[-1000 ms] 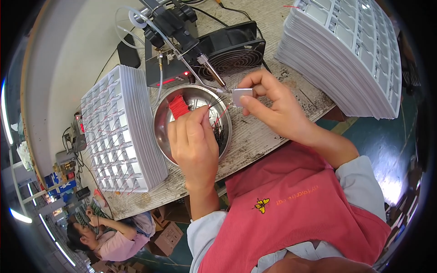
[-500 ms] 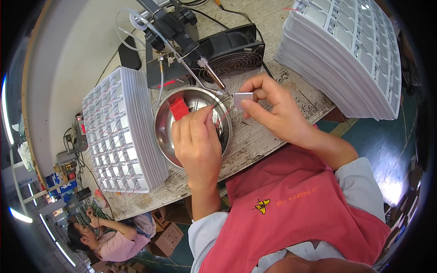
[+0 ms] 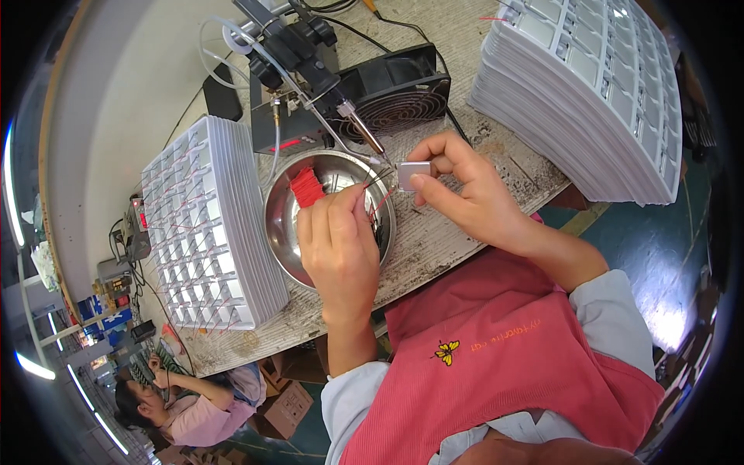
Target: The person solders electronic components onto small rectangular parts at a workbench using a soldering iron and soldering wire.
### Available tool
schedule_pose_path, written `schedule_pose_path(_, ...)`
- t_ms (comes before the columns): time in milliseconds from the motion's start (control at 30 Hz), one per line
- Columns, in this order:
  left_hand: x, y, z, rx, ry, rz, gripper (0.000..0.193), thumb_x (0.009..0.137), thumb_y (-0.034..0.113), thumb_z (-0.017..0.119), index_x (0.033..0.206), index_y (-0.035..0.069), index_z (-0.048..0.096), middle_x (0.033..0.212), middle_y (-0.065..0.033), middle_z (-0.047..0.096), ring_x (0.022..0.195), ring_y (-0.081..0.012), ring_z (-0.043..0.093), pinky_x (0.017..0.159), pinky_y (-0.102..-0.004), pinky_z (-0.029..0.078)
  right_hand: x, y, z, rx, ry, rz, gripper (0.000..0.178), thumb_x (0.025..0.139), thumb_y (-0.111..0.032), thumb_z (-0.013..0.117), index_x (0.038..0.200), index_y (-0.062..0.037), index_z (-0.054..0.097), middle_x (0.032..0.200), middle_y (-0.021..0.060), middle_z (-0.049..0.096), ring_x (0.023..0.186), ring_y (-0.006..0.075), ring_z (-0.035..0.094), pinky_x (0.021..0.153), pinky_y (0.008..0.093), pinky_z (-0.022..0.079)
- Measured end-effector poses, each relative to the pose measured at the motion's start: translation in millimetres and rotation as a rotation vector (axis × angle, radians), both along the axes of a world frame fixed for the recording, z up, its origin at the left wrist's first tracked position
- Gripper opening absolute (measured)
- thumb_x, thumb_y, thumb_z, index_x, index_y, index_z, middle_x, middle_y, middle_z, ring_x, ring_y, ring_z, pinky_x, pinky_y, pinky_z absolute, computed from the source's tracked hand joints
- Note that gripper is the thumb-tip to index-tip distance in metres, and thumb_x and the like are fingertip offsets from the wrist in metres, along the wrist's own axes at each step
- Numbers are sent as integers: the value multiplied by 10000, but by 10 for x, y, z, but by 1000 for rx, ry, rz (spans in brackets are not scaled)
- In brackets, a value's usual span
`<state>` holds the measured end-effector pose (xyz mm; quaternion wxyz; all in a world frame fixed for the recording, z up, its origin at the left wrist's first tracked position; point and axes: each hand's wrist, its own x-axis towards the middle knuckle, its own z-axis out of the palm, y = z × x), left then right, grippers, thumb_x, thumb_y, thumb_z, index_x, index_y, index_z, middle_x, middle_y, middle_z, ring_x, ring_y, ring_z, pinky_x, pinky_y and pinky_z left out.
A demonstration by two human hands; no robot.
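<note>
Fingers of my right hand pinch a small square grey plate at the soldering iron tip. My left hand, curled closed over the steel bowl, grips thin wires beside the plate. White tray stacks flank the counter.

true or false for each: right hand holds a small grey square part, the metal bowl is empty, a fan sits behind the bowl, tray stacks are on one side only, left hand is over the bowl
1. The right hand holds a small grey square part. True.
2. The metal bowl is empty. False: a bundle of red wires lies in it.
3. A black fan sits behind the bowl. True.
4. Tray stacks are on one side only. False: a left tray stack and a right tray stack flank the bowl.
5. The left hand is over the bowl. True.
</note>
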<state>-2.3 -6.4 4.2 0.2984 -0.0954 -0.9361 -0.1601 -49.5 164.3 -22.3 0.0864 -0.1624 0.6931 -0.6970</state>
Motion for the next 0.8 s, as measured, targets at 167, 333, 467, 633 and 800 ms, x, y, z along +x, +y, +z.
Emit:
schedule_pose_path(167,-5,5,-1,-3,-2,1,177,802,-23,674,958,22,601,849,-96,619,738,-275,556,658,-377,447,-1,-8,-11,-19,5,-12,252,895,-126,632,1092,-6,531,745,82,633,689,167,625,653,311,485)
schedule_pose_path(333,-15,8,17,-8,8,-1,188,799,-25,674,965,21,600,850,-96,620,738,-274,555,659,-375,447,-10,-7,11,-13,2,-10,258,895,-126,634,1098,-5,530,752,83,637,691,168,630,654,308,486)
schedule_pose_path(467,-12,3,8,-6,6,-3,191,799,-24,675,969,20,600,852,-95,620,739,-273,554,658,-374,447,-6,0,4,-10,-9,-11,254,896,-126,633,1096,-8,531,755,84,637,701,167,632,652,309,487)
schedule_pose_path(633,-14,5,-3,-10,6,-9,189,800,-21,677,968,18,598,853,-97,619,737,-274,553,655,-374,448,-6,4,7,-7,-6,-9,252,897,-129,635,1094,-10,532,764,86,644,711,163,635,644,312,489)
schedule_pose_path(800,-13,12,1,-11,-6,-4,187,803,-20,676,969,18,597,844,-100,612,730,-274,550,648,-375,448,-7,3,-6,-14,-7,-9,251,898,-130,636,1088,-5,530,765,85,647,699,166,635,646,315,491)
